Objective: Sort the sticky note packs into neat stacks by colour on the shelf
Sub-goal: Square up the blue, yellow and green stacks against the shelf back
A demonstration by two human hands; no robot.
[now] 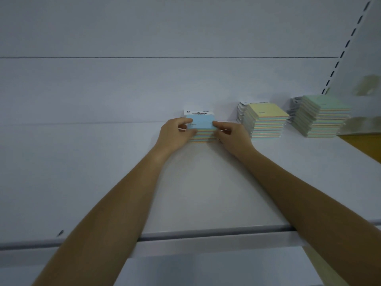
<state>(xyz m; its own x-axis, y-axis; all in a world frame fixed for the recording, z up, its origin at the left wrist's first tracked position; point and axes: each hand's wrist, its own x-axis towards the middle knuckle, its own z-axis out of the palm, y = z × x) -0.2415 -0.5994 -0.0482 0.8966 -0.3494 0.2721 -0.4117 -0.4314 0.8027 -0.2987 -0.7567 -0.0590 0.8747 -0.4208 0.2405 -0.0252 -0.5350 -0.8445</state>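
1. White shelf (195,182), pale back panel.
2. Blue-topped stack (203,129) sits mid-shelf, near the back edge.
3. Left hand (175,131) and right hand (232,137) grip its sides.
4. Packs look light and slippery; hold opposite edges.

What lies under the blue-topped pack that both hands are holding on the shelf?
Under the blue-topped pack sit more packs, their striped pastel edges showing between the left hand and right hand. The hands cover the stack's sides, so its count is unclear.
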